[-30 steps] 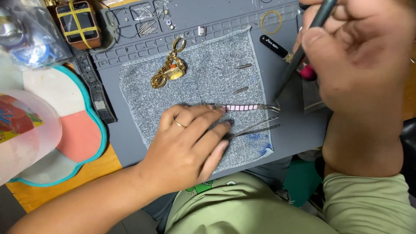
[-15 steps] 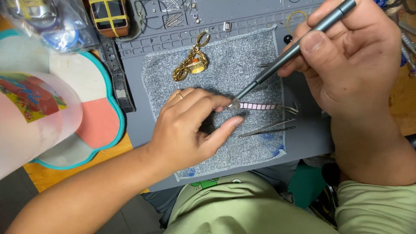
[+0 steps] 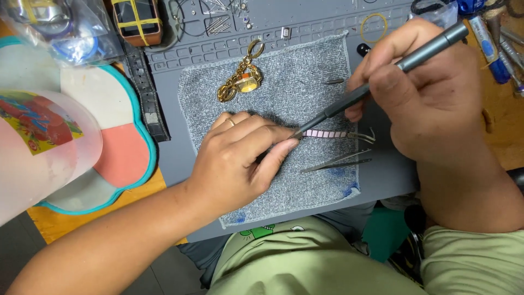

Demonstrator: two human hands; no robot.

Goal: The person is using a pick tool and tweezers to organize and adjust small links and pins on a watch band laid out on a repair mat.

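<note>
Two hands work over the grey cloth (image 3: 305, 82), which we take as our landmark. The right hand (image 3: 431, 98) has its fingers closed together around a slim grey metal tool (image 3: 382, 82), held like a pen, its tip coming down near the cloth's centre. There the tip meets the near end of a pale pink link strap (image 3: 325, 133), which lies flat on the cloth and runs toward its right edge. The left hand (image 3: 234, 158) rests on the cloth's centre, forefinger and thumb pressed together at that same strap end; we cannot tell how much of the strap lies under them. Just below the strap, on the cloth's right side, lie steel tweezers (image 3: 335, 163). On the cloth's upper part sits a gold-coloured watch (image 3: 240, 83). The cloth lies on a grey work mat (image 3: 169, 147). Left of the cloth stands a teal-rimmed flower-shaped tray (image 3: 123, 158).
</note>
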